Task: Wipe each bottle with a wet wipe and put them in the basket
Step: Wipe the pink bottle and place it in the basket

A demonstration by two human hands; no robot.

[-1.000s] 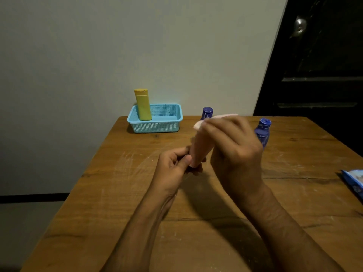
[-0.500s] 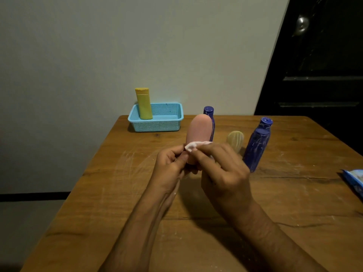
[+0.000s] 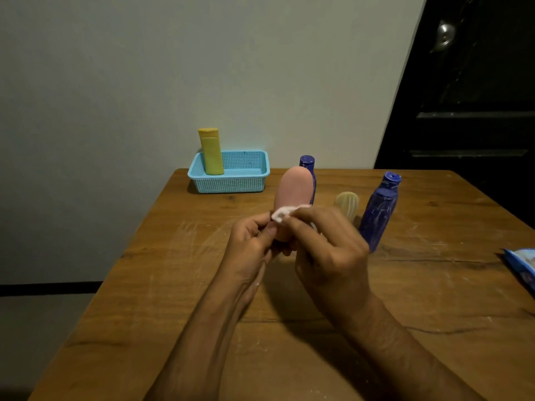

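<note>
**Pink bottle mid-wipe, held by its lower end only**

Pink plastic is front and centre: the pink bottle [image 3: 293, 188] stands upright above the wooden table [image 3: 173, 285], rounded end up, with the left hand [image 3: 250, 250] curled round its lower end and the thumb laid against the side. The right hand [image 3: 327, 250] pinches a crumpled white wet wipe [image 3: 282, 213] and presses it onto the bottle's lower body, just above the left thumb.

Now the risks. That hold sits low on the bottle, and the wipe is wet, so a hard stroke upward could lever the smooth bottle out of the fingers, by the look of it. If it goes, it falls toward close neighbours: a dark blue bottle [image 3: 379, 215] stands just beside the right hand, a pale ribbed bottle [image 3: 347, 204] between the two, and a second blue bottle [image 3: 307, 164] peeks out right behind the pink one. A wide swing of the right wrist could knock the tall blue one over.

Over at the far edge, the blue basket [image 3: 231, 183] holds one yellow bottle [image 3: 211, 151] standing at its left end. It is tall, so a careless drop-in beside it may well tip it. A blue wipes packet [image 3: 521, 267] lies at the right edge.
</note>
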